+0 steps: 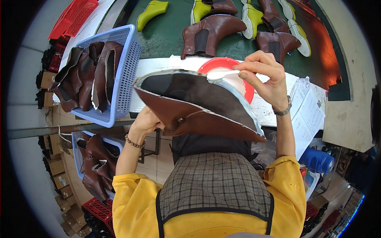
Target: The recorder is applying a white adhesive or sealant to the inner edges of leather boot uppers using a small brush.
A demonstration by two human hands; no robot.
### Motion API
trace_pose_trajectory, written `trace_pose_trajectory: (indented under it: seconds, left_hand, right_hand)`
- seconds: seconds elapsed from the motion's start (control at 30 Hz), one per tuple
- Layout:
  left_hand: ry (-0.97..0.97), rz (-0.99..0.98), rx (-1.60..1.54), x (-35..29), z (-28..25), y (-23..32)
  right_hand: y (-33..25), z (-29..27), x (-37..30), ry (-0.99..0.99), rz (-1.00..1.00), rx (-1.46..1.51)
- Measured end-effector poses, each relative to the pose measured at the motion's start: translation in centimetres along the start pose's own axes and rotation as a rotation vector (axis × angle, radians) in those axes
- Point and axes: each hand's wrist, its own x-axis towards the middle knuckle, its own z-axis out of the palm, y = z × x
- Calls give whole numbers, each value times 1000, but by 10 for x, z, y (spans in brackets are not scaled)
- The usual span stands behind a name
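Observation:
My left hand (147,121) is closed on a brown leather boot upper (202,122), its underside opening turned up and its dark lining showing. Part of that hand is hidden behind the leather. Between thumb and fingers, my right hand (266,75) pinches a small white brush (225,75) shaped like a toothbrush. Its bristles touch the upper's far edge, where a whitish strip runs along the rim. Just behind the brush sits a red round dish (214,62) with pale, creamy stuff in it, partly covered by the upper and my hand.
At the left, a blue plastic basket (127,75) holds several brown uppers; another basket (76,158) of them stands lower. Brown boots (212,33), a yellow-green last (152,14) and pale soles lie on the green surface (158,43). Papers (303,115) and a blue bottle (317,160) are at right.

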Motion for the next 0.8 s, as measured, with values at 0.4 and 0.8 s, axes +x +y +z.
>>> trace_pose_trajectory:
  seconds: [0.4, 0.8]
  left_hand:
    - [-89, -338, 137, 6, 43, 24]
    - [5, -176, -89, 9, 32, 39]
  right_hand:
    - [2, -3, 28, -177, -129, -87]
    - [61, 18, 5, 139, 224, 248]
